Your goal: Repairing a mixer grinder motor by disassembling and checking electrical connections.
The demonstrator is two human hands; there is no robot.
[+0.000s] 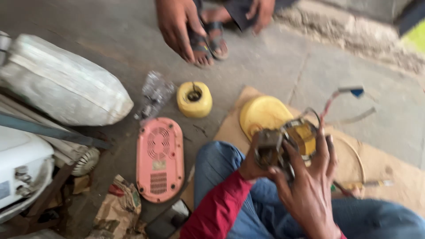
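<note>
Far left of the frame: one white appliance casing (20, 170), partly cut off by the edge, with one round ribbed part (86, 161) just beside it. Upper left: one bulky grey-white sack (62, 82) lying on the concrete floor (274, 66).

Lower left: one heap of crumpled paper scraps (119, 210).

Left of centre: one pink oval cover panel (160, 158) with vent slots, flat on the floor. Above it, one clear crumpled plastic bag (154, 94). Just right of that, one yellow round housing (194, 99) with a dark hole in its top.

Top centre: two hands of another person, one (177, 26) hanging down with loose fingers, the other (260, 13) near the top edge; two sandalled feet (210, 42) between them.

Centre right: one sheet of brown cardboard (389, 172) on the floor, bearing one yellow dome-shaped cover (261, 113).

Centre, over the wearer's blue-jeaned knee (217, 161): one small electric motor (287, 144), metal frame with yellow winding, blurred, with wires (330, 104) running up to the right and ending in a blue connector (357, 92). Left hand (253, 163), red-sleeved, grips the motor's left end from below. Right hand (312, 186) wraps it from the near side, fingers spread up over its right face. Both hands closed on it.

Lower right: one screwdriver-like tool (367, 183) on the cardboard, blurred.
</note>
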